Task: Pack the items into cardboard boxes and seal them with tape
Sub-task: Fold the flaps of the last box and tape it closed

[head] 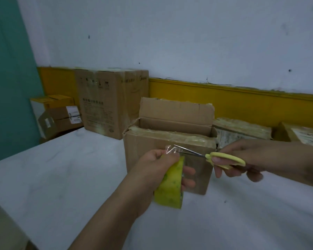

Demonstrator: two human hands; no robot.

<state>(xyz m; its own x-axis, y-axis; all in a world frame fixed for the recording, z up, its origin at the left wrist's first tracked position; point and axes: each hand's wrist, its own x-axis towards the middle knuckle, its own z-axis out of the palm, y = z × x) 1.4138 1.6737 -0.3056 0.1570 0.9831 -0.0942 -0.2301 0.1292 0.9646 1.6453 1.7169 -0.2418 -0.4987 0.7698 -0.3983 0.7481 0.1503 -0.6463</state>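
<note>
While gripping the yellow tape roll (170, 188) in the left hand (157, 165), just below centre toward 6 o'clock, pinches a clear strip of tape (172, 150) up off the roll with the thumb. Curls the fingers round the roll's far side, close against the front wall of the open cardboard box (143, 147). Holds yellow-handled scissors (211, 156) in the right hand (242, 159), reaching in from 3 o'clock, thumb on top of the handles and fingers bent beneath them. Points the blades toward 9 o'clock, slightly parted, tips up at the raised strip. Cannot tell whether metal meets tape, nor whether the strip joins the box.

At the centre of the white table (61, 177): the box, rear flap upright at 12 o'clock, near flap folded down and glossy with tape. At 11 o'clock, against the wall: a tall taped carton (105, 105). At 9 to 10 o'clock, beside it: smaller boxes (61, 114), one labelled. At 3 o'clock, behind the right hand: tape-wrapped parcels (242, 130), just beside the box.
</note>
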